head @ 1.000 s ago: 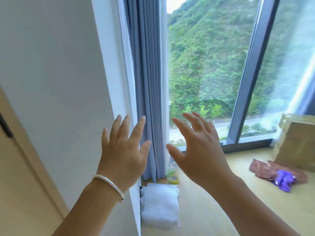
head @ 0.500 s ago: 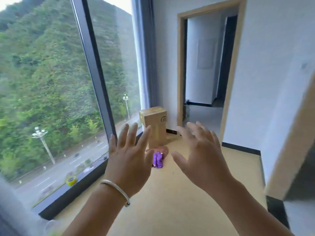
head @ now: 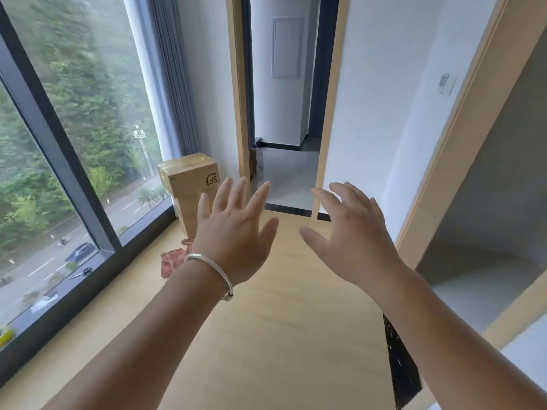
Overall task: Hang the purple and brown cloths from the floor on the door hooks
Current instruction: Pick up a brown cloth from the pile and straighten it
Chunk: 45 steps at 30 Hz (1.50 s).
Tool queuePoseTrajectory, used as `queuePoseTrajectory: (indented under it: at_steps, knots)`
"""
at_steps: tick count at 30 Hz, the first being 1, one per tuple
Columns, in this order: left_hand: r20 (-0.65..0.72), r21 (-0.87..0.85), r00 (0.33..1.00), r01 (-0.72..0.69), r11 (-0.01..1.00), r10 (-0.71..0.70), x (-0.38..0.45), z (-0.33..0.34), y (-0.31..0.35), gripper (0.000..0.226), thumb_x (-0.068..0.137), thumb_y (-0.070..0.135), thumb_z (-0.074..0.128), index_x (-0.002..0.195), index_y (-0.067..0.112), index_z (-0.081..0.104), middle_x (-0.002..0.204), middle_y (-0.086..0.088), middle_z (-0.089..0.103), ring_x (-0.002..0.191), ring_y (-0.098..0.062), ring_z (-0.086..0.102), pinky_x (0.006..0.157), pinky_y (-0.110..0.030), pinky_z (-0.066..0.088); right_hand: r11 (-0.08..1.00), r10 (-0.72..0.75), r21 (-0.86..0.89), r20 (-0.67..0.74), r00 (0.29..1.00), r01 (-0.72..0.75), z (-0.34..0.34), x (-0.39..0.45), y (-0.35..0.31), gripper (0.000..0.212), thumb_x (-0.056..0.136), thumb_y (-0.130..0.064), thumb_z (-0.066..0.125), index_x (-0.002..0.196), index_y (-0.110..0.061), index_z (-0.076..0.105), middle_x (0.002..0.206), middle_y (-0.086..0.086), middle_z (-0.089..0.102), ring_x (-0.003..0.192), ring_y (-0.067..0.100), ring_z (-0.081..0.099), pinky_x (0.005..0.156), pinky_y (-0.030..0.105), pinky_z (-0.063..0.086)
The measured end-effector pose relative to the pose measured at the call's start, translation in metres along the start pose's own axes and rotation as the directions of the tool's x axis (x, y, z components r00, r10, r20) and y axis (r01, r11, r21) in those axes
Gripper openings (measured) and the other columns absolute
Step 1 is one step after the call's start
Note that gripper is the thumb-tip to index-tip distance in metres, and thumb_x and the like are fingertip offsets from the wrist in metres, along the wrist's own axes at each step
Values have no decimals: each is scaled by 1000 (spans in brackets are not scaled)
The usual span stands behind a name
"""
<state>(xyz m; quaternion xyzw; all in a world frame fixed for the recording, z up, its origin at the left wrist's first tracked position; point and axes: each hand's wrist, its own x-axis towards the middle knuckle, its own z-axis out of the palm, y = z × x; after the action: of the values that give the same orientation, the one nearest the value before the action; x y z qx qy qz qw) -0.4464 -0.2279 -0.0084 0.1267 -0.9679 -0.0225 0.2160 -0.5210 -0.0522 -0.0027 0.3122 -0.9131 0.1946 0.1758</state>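
Both of my hands are raised in front of me with fingers spread and hold nothing. My left hand (head: pixel 233 232), with a silver bracelet on the wrist, covers most of the cloths on the floor. Only a part of the brown cloth (head: pixel 173 260) shows just left of that wrist, lying on the yellow floor next to the cardboard box. The purple cloth is hidden behind my left hand. My right hand (head: pixel 349 235) hovers to the right, over bare floor. No door hooks are in view.
A cardboard box (head: pixel 189 184) stands in the corner by the large window (head: pixel 59 143). Scissors (head: pixel 81 273) lie on the dark window sill. An open doorway (head: pixel 284 113) lies straight ahead, and another wooden frame (head: pixel 438 161) runs along the right.
The view swung from the curtain corner round to the room with the doorway and drew closer to the box. The purple cloth, seen before, is now behind my left hand. Both hands stay open.
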Motion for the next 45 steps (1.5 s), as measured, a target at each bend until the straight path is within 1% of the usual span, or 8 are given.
queuePoseTrajectory:
  at_steps: [3,7,12,15,22,29,37,45]
  knots:
    - [50,-2,999,19,1000,-19,40,29,-22,65,87,63,9,147,37,13,157,-2,16,147,-24,0,115,-57,8,1000,21,-11,40,999,-21,34,37,3,65,87,-55,52,144,-29,34,150,-1,32,143,19,16,116,50,17]
    - [81,-10,997,19,1000,-18,101,65,-60,62,90,63,15,146,37,17,156,-3,20,146,-25,3,115,-56,8,997,71,-34,85,994,-68,76,96,3,64,88,-55,52,144,-29,34,151,0,30,143,18,16,116,49,16]
    - [114,-12,993,-12,1000,13,181,103,-106,63,90,65,13,147,37,15,157,-4,19,146,-25,3,115,-58,8,992,124,-36,113,986,-121,123,175,7,63,88,-54,52,143,-28,35,150,0,31,141,17,20,114,49,19]
    - [136,-18,990,-30,999,32,225,125,-118,64,91,65,14,147,36,14,157,-4,18,147,-25,2,115,-58,7,988,152,-36,124,981,-149,146,212,17,63,88,-53,52,143,-28,35,150,-1,31,141,17,20,114,49,20]
    - [159,-52,981,-101,994,108,324,179,-109,62,92,64,16,147,35,15,156,-4,19,146,-25,3,115,-57,10,976,216,-46,130,968,-212,184,294,69,61,88,-51,52,142,-27,36,150,0,31,141,17,18,114,47,19]
    - [181,-34,976,-116,993,120,444,245,-76,64,92,65,14,149,36,10,159,-4,14,147,-24,0,116,-57,8,975,223,-38,118,968,-219,222,393,162,61,88,-50,53,141,-26,38,148,0,33,141,16,19,114,48,19]
    - [172,-9,982,-80,997,80,588,315,-37,64,93,65,14,149,36,7,159,-3,13,147,-24,-1,117,-56,7,986,166,-20,145,975,-165,251,529,264,63,89,-52,51,144,-27,34,152,1,29,143,17,16,114,49,20]
    - [160,-12,987,14,1000,-12,699,378,-54,64,93,64,17,149,36,7,159,-2,13,147,-24,0,116,-56,7,995,95,0,200,975,-97,302,645,313,63,90,-50,52,145,-27,33,153,-2,28,143,16,16,114,48,21]
